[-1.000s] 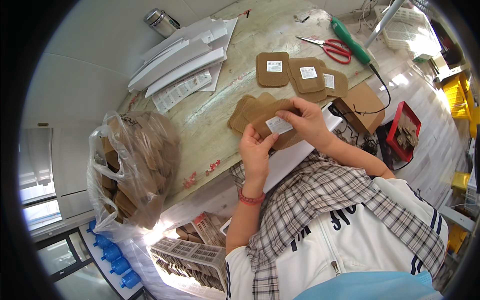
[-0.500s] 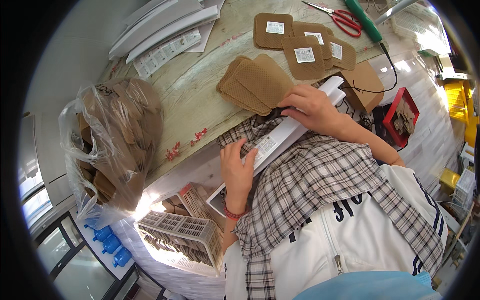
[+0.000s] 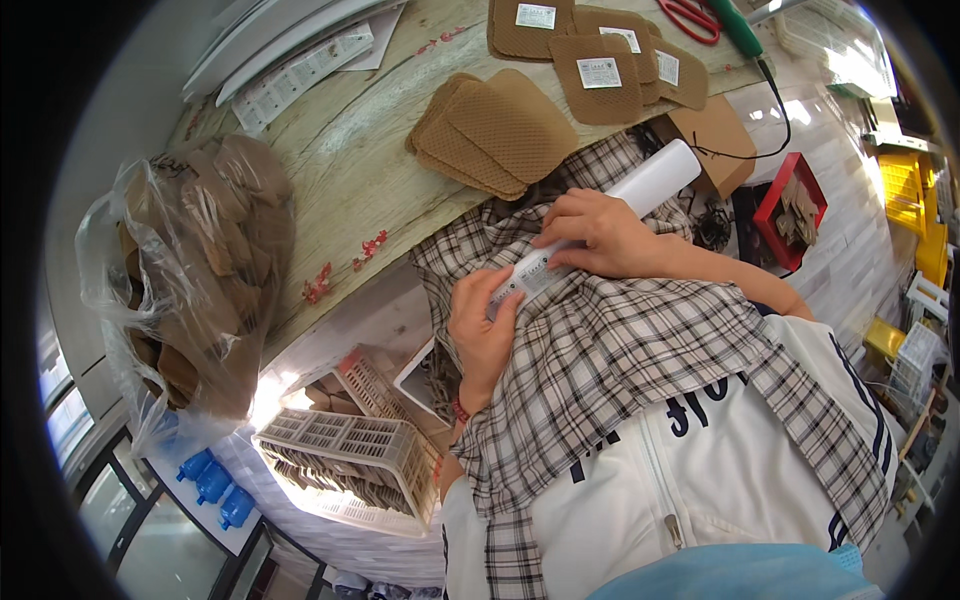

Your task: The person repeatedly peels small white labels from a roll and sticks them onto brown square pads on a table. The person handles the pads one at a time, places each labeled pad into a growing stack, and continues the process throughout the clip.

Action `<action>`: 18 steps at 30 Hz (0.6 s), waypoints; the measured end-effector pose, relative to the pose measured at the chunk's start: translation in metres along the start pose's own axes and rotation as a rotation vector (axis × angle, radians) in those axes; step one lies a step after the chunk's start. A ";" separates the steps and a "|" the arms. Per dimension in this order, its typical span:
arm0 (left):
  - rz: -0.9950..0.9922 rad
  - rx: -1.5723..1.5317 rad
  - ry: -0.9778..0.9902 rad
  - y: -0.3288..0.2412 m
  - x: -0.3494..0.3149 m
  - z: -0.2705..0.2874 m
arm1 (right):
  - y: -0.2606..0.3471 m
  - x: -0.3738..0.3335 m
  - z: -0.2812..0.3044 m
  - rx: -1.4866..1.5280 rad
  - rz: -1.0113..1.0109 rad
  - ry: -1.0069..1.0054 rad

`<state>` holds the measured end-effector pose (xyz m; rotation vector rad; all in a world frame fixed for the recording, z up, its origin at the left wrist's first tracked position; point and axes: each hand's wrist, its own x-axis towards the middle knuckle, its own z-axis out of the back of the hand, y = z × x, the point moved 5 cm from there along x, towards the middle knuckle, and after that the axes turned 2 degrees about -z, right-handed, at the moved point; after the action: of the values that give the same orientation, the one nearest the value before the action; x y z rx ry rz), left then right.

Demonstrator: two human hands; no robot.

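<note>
A long white label sheet, curled along its length, lies slantwise across my lap. Near its lower left end a white printed label shows on the sheet. My left hand is closed on that end, thumb and fingers at the label's edge. My right hand grips the sheet further up, its bent fingertips by the label's other side. Beyond my hands, several brown textured pads lie fanned out at the table edge. Farther back are stacked brown pads with white labels on them.
A clear plastic bag full of brown pieces stands at the table's left. Red-handled scissors and a green-handled tool with a black cord lie far right. A white plastic crate sits below left, a red box at right.
The label sheet has turned and curled into a rounder shape. My right hand has slid down along it, closer to my left hand and the label. The whole view has shifted slightly.
</note>
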<state>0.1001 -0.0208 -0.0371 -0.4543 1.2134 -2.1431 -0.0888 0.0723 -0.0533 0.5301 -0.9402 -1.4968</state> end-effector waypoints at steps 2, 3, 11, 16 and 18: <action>-0.006 -0.009 -0.015 0.003 0.000 -0.001 | -0.001 -0.001 0.000 0.033 -0.005 -0.031; -0.013 -0.013 -0.024 0.007 0.000 -0.002 | 0.000 -0.001 0.000 0.041 0.006 -0.046; -0.051 -0.017 -0.024 0.010 0.003 -0.003 | -0.003 0.000 -0.004 0.126 -0.023 -0.088; -0.041 -0.008 -0.021 0.010 0.004 -0.003 | -0.002 -0.001 -0.004 0.163 -0.082 -0.080; -0.046 -0.020 -0.022 0.012 0.004 -0.004 | -0.004 -0.001 -0.005 0.165 -0.132 -0.093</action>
<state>0.0995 -0.0253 -0.0497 -0.5181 1.2238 -2.1608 -0.0872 0.0720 -0.0601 0.6573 -1.1269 -1.5814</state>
